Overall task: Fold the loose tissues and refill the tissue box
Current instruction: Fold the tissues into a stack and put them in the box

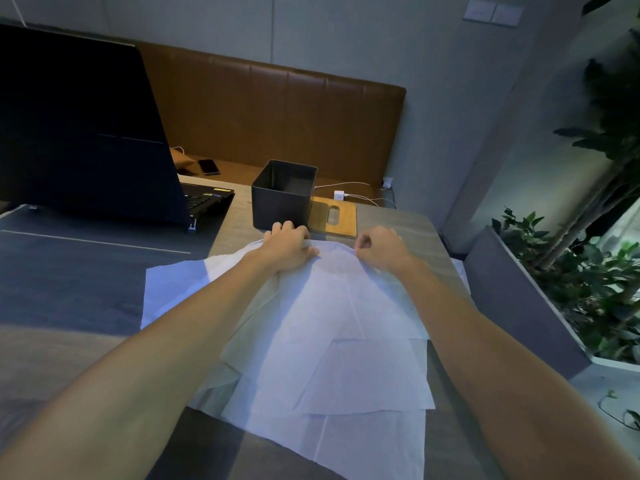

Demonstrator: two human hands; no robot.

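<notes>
Several loose white tissues [322, 344] lie overlapping on the table in front of me. My left hand [287, 245] pinches the far left corner of the top tissue. My right hand [379, 249] pinches its far right corner. Just beyond my hands stands the dark square tissue box [282, 195], open at the top with nothing visible inside. Its wooden lid [334, 216], with an oval slot, lies flat to the right of the box.
An open laptop [86, 133] stands at the back left on a dark desk mat [69, 271]. A phone [209, 166] lies on the brown bench behind. A white charger and cable [341, 195] sit past the lid. A planter [588, 271] borders the table's right side.
</notes>
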